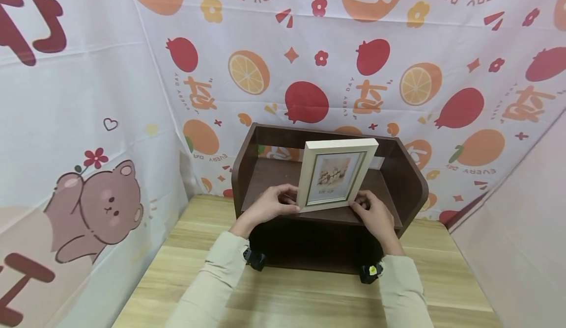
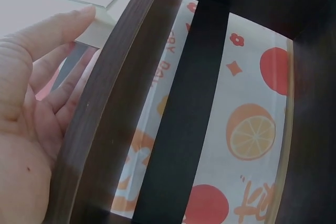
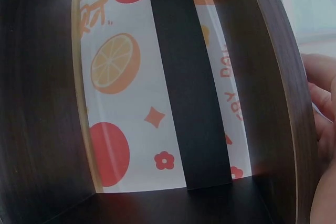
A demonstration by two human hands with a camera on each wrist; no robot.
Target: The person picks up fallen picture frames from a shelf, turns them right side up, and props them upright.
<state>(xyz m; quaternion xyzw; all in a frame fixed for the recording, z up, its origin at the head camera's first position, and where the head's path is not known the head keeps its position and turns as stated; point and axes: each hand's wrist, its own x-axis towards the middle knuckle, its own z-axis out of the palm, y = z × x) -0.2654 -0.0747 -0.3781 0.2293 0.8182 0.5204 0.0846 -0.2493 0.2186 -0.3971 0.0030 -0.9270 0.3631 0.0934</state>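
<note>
Placing looks like the step in hand. Picture frame is between the two grips, roughly upright, face toward the wearer, at the front of the upper board of the brown shelf unit. Left grip is pinching its lower left corner, thumb on the front, fingers tucked behind. Right grip is pinching the lower right corner, thumb on the front too. Neither side has let go.

Frame sits a bit askew: its right-grip end looks further back than the left-grip end. Can't tell whether the bottom edge bears on the board yet. Back of the frame is hidden, so no read on how it would stand unsupported.

Board runs on beyond both grips, dark lower compartment is beneath them, worktop carries the unit.

Next move, my call: seat the bottom edge, square it to the board, slide it back away from the grips, check it stands, then release both sides together. Main risk is tipping forward if one grip lets go early.
</note>
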